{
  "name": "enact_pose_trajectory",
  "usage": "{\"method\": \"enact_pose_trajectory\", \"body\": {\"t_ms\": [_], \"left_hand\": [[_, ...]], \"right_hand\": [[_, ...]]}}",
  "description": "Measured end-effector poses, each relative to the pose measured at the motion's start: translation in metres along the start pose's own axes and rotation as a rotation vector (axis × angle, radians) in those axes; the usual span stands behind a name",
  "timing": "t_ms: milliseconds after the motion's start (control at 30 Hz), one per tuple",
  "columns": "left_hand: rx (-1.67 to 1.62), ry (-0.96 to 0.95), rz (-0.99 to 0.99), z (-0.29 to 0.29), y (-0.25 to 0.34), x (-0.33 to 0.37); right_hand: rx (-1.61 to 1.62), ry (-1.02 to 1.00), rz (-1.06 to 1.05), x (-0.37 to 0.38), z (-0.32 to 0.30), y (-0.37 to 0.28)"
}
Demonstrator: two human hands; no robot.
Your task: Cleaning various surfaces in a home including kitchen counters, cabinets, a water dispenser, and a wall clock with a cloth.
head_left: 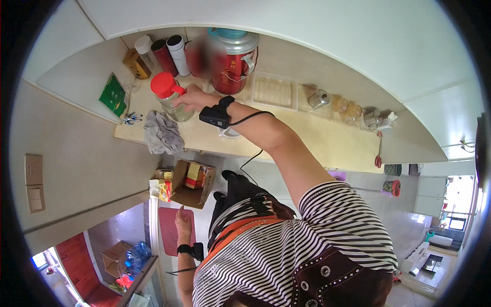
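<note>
Jug [174,108] is sitting lidded, right hand [190,99] grasping it, apparently no lift yet. Left hand [182,223] is dangling empty below it.

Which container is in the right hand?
The clear jug with the red lid; the right hand grips it. The white flask, dark red flask and white-capped bottle stand behind, untouched.

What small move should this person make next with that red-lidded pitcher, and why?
I'd probably bring the left hand up to steady the clear pitcher: only the right hand appears to grip it, while the left hangs empty below the counter.
</note>
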State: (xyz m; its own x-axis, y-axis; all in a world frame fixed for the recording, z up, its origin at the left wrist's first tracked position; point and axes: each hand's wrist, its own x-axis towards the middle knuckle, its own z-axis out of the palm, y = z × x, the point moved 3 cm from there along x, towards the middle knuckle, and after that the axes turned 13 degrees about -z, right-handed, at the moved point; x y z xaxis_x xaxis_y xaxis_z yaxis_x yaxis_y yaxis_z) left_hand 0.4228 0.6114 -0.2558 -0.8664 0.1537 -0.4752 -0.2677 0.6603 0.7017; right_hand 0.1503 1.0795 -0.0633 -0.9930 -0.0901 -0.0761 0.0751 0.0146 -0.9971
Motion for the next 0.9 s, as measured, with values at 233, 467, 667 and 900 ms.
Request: {"method": "enact_pose_trajectory", "body": {"t_ms": [233, 467, 667, 900], "left_hand": [[0.066, -0.052, 0.014, -0.017, -0.026, -0.013], [0.242, -0.051, 0.113, -0.012, 0.028, 0.024], [0.344, -0.061, 0.258, -0.006, 0.066, 0.089], [0.315, 0.212, 0.424, -0.033, 0.108, 0.147]], "right_hand": [[0.357, 0.232, -0.251, -0.042, 0.025, -0.013], [0.045, 0.334, -0.234, -0.188, 0.001, -0.118], [-0.015, 0.585, -0.149, -0.279, -0.044, -0.1], [0.053, 0.74, -0.155, -0.316, -0.134, -0.034]]}}
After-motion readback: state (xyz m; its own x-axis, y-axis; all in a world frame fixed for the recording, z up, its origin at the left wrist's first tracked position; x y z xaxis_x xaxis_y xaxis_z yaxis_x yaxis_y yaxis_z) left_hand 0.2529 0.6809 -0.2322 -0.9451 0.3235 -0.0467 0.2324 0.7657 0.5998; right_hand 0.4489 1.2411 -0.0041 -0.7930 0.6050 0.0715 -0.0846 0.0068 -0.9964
